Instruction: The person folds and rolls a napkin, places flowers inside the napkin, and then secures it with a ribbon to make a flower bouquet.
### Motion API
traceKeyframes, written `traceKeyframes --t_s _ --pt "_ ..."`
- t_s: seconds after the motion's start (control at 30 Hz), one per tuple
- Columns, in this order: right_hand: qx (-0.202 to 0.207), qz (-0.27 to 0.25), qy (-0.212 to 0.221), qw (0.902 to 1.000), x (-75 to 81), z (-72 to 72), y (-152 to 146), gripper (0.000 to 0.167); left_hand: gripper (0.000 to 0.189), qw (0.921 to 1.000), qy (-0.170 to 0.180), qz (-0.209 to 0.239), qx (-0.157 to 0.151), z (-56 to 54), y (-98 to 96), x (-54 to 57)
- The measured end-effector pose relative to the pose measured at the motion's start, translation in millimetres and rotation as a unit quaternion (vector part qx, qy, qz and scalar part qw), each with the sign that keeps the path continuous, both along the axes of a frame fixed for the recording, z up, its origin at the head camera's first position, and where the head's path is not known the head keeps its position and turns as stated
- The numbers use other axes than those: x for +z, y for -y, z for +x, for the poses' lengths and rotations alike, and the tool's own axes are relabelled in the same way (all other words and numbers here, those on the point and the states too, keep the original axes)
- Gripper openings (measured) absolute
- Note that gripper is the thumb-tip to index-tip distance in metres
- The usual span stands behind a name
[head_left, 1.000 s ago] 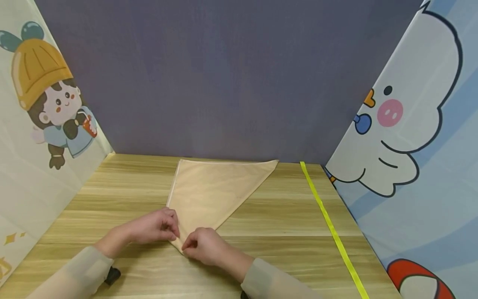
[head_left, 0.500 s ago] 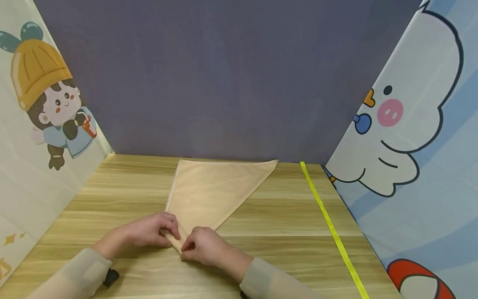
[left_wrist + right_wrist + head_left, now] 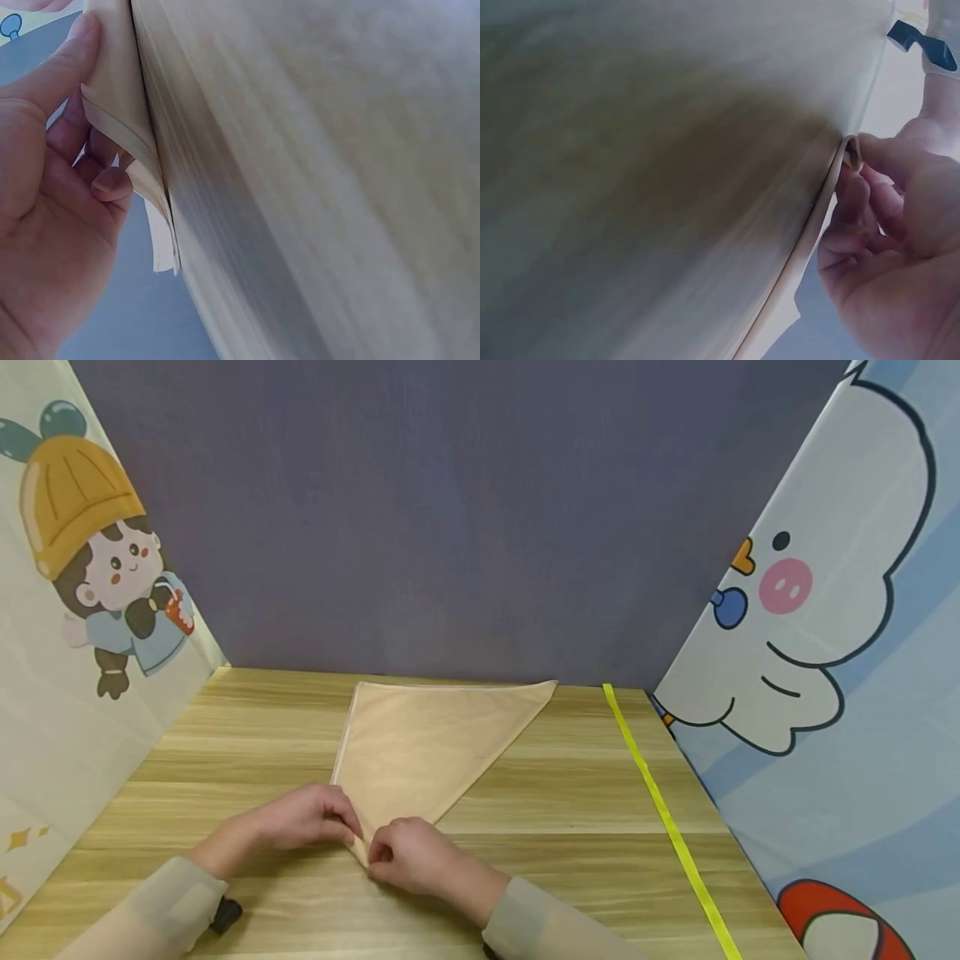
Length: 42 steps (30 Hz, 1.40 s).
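A peach-coloured cloth (image 3: pixel 420 735), folded into a triangle, lies flat with its long slanting edge on the right. Its near corner comes down between my two hands. My left hand (image 3: pixel 315 817) pinches the cloth's left edge just above that corner; in the left wrist view the thumb presses on a rolled layer of cloth (image 3: pixel 116 75), with the fingers curled behind it. At the corner tip, my right hand (image 3: pixel 411 853) pinches the fabric between thumb and fingers. The right wrist view shows a small curled loop of cloth (image 3: pixel 853 154) at the right fingertips.
The wood-grain table (image 3: pixel 540 860) ends at a dark grey panel (image 3: pixel 465 527) behind the cloth. A yellow tape strip (image 3: pixel 667 827) runs down the table's right side. Printed panels with cartoon figures flank it on the left (image 3: pixel 45 735) and right (image 3: pixel 892 777).
My left hand slid slightly down the cloth's edge, then came back up towards the right hand. The right hand keeps its pinch at the corner and has hardly moved.
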State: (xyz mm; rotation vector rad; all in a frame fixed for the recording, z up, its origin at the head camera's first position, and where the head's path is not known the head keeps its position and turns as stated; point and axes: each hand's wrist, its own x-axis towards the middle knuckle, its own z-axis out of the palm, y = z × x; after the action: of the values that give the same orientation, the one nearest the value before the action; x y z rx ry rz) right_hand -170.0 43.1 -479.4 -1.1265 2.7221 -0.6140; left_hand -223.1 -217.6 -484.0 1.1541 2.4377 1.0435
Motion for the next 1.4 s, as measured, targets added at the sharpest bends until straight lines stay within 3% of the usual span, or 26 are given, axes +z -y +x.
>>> traceKeyframes --t_s 0.13,0.27,0.37,0.57,0.8,1.0,1.2,1.4 --pt "0.000 -0.006 -0.017 0.9998 0.4 0.0 -0.8 0.005 0.005 0.9997 0.020 -0.010 0.006 -0.6 -1.7 2.2" --pt "-0.010 -0.011 0.004 0.9999 0.5 1.1 -1.3 0.005 0.006 0.9992 0.023 -0.028 0.018 -0.8 -3.3 4.7" --pt "-0.024 -0.025 0.038 0.9987 -0.3 1.7 -1.8 0.003 0.007 0.9994 0.000 -0.031 0.015 -1.4 -4.3 4.8" --pt "-0.033 -0.040 0.049 0.9974 -2.6 -0.5 -3.9 0.007 0.011 0.9948 -0.098 -0.011 -0.022 -4.3 -5.9 0.5" --pt "-0.074 -0.066 0.124 0.9873 -4.6 -3.5 -5.8 0.008 0.017 0.9947 -0.095 0.009 -0.038 -6.7 -4.8 0.6" --pt "-0.061 -0.040 0.077 0.9944 -1.4 -3.5 -4.6 0.004 0.016 0.9962 -0.080 -0.001 -0.034 -4.2 -1.2 3.5" --pt "-0.053 -0.006 0.063 0.9966 -0.9 -2.3 -3.6 0.017 0.019 0.9958 -0.082 -0.018 -0.035 -1.5 1.5 4.8" --pt "-0.040 0.015 0.049 0.9979 0.8 -1.9 -3.5 0.019 0.018 0.9945 -0.094 -0.014 -0.045 -3.6 1.3 3.8"
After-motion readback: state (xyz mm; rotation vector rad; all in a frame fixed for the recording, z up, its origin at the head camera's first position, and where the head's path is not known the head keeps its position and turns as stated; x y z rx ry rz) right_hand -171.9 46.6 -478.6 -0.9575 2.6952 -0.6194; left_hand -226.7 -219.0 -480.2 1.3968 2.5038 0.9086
